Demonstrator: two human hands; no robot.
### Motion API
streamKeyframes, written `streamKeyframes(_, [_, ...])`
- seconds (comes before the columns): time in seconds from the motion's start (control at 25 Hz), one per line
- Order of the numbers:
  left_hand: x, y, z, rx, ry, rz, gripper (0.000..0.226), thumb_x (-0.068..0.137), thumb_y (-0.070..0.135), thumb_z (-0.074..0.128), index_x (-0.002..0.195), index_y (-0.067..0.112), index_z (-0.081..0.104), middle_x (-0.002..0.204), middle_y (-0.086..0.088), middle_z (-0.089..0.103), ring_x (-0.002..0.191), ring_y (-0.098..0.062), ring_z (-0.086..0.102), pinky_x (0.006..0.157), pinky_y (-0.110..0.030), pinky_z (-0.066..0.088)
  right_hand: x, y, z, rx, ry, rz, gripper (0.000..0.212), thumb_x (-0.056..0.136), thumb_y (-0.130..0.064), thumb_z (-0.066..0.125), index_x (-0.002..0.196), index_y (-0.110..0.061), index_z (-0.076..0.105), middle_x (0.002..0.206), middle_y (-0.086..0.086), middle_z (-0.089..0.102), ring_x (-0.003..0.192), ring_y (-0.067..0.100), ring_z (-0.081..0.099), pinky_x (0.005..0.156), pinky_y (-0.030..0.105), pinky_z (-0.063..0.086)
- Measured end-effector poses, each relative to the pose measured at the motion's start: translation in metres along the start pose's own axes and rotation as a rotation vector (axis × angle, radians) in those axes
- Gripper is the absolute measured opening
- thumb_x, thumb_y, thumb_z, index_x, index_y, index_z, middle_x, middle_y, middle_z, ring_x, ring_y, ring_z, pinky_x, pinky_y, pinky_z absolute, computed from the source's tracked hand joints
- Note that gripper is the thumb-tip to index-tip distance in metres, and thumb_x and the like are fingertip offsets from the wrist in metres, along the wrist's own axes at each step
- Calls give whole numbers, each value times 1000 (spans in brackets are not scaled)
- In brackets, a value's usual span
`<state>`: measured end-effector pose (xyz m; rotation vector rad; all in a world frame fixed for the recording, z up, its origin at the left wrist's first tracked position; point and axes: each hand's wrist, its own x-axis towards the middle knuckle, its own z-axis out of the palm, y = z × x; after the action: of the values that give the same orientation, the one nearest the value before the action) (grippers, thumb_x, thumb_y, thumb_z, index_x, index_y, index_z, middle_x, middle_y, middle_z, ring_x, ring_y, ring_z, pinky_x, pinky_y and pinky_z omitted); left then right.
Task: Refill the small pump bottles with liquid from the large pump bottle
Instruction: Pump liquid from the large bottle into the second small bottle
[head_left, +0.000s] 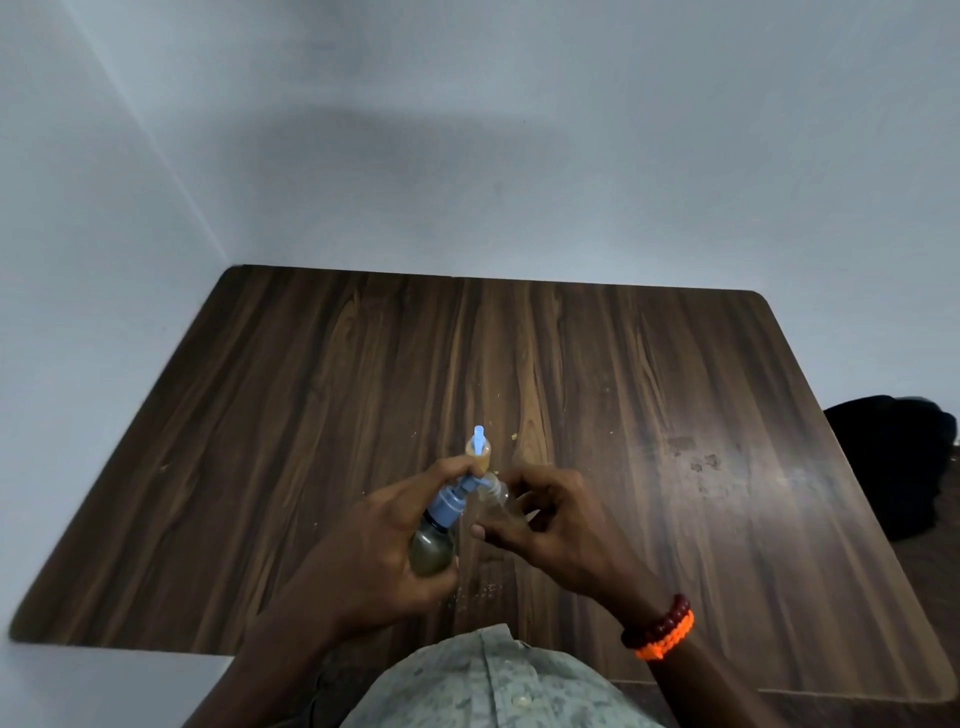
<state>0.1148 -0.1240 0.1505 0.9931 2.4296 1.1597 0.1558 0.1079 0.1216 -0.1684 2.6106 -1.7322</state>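
Right now, from the head camera, both my hands meet over the middle of the near half of the wooden table. My left hand is wrapped round the large pump bottle, fingers and thumb curled about its dark, greenish body, and the bottle leans with its top pointing away from me and a little to the right. Its blue pump head sticks out above my knuckles, and one of my left fingers lies over the top of the pump. The nozzle points to the right, and its tip is at the mouth of the small clear bottle.

My right hand holds that small bottle, fingers curled round it from the right and the thumb across its near side. The bottle is see-through, and I cannot tell how much liquid is in it. It is tilted, with its open neck turned toward the blue nozzle.

Just beyond my left fingers, another small pump bottle stands upright on the table, with a light blue pump top and a tan-coloured body. It is partly hidden behind my hand.

On my right wrist sit a dark red beaded bracelet and an orange braided band, touching each other. My patterned shirt fills the bottom edge. A dark shape lies past the table's right side; I cannot tell what it is.
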Motion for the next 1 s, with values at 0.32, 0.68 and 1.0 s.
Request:
streamKeyframes(0.32, [-2, 4, 2, 10, 23, -16, 89, 79, 34, 78, 152, 49, 30, 126, 21, 64, 94, -1, 71, 80, -26, 62, 0, -1, 3, 36, 18, 19, 32, 85, -41, 84, 106, -19, 74, 94, -3, 77, 78, 16, 77, 63, 35, 65])
streamKeyframes(0.68, [-5, 8, 0, 64, 50, 0, 86, 80, 40, 73, 153, 51, 28, 130, 27, 60, 96, 6, 68, 80, -21, 60, -2, -5, 3, 23, 35, 12, 37, 84, -46, 82, 108, -18, 75, 97, -2, 78, 81, 17, 76, 65, 41, 65])
streamKeyframes(1.0, [-6, 11, -2, 118, 67, 10, 76, 82, 43, 71, 148, 50, 35, 122, 26, 63, 91, 3, 68, 75, -25, 61, -6, -8, 8, 14, 23, -4, 35, 86, -37, 83, 111, -14, 75, 99, 0, 77, 82, 16, 75, 66, 41, 65])
